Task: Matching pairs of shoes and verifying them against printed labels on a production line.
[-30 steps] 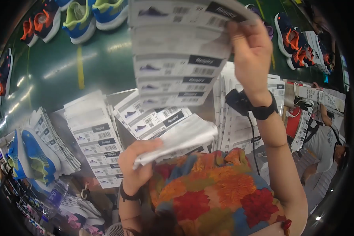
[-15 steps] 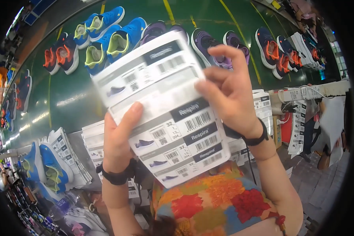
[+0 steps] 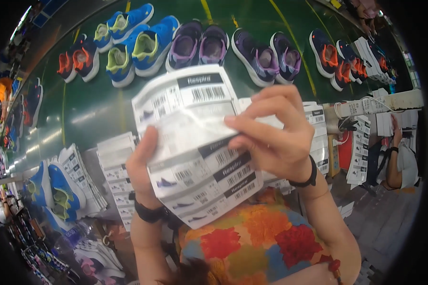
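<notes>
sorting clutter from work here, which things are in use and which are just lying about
In use:
label sheets, held up
left hand, on their left edge
right hand, on their right side

Lying about:
shoes in a row on the green floor
label stacks
blue shoes at left

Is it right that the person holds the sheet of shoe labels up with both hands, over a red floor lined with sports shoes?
Not quite: the head view shows a green floor, not red. The rest holds. The left hand and right hand both hold the sheet of shoe labels, and sports shoes line the floor.
</notes>
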